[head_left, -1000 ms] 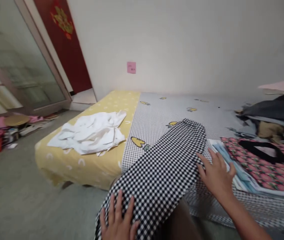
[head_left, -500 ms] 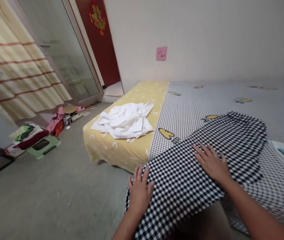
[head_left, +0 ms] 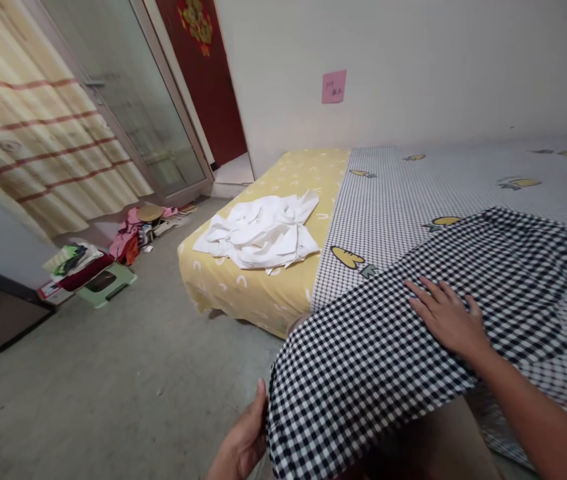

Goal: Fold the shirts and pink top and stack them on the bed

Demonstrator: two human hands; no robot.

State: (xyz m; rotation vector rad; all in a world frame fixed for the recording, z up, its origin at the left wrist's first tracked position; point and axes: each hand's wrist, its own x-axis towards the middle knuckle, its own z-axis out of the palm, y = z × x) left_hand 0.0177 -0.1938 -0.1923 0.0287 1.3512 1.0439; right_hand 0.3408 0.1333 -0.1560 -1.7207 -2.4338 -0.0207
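A black-and-white checked cloth [head_left: 363, 353] lies in a long strip, its far end on the bed and its near end over my lap. Whether it is a garment I cannot tell. My right hand [head_left: 456, 323] rests flat on top of it, fingers stretched out. At the left end of the cloth, my left hand [head_left: 246, 433] has its thumb up along the edge and its fingers curled at the edge, partly hidden by the fabric. Farther off, a crumpled white garment [head_left: 266, 230] lies on the yellow bedding [head_left: 208, 283].
The bed's other cover is a checked sheet [head_left: 388, 220] with carrot prints. Left on the floor stand a green stool [head_left: 108, 287] and a pile of folded cloths [head_left: 76, 260]. A curtain [head_left: 38, 133] hangs beside a glass door [head_left: 133, 87].
My left hand has slid off the top of the cloth to its left edge. My right hand stays flat on it. The view has shifted slightly, moving the scene right.
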